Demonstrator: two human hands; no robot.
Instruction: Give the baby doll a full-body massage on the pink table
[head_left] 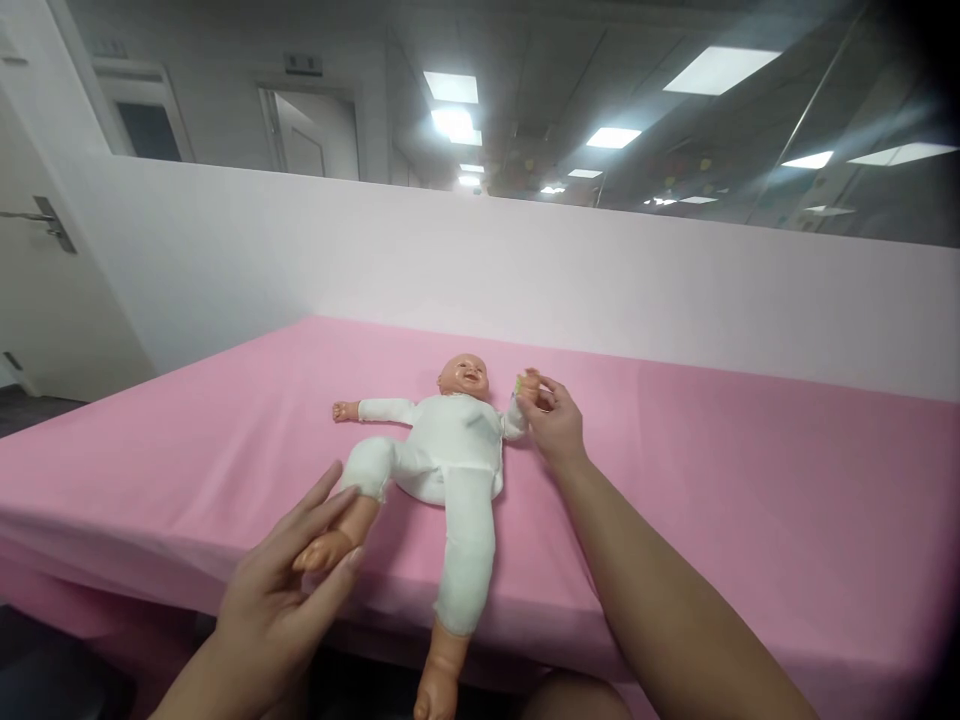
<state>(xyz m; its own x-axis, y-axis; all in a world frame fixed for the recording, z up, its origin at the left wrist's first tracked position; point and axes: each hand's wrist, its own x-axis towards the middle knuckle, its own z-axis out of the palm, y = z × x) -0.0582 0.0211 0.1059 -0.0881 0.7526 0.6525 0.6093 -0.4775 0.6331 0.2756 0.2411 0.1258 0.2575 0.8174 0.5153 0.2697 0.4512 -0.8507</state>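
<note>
A white cloth-bodied baby doll [450,435] lies face-up on a pink cloth-covered table [712,490]. Held apart, the left hand [289,575] cups its bent leg [367,468], seemingly for support; the right hand [556,420] grips its raised plastic hand [529,383].

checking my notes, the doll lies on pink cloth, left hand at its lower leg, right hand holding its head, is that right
Not quite: the head camera shows the right hand holding the doll's hand, not its head. The doll lies on pink cloth, left hand at its lower leg.
</note>
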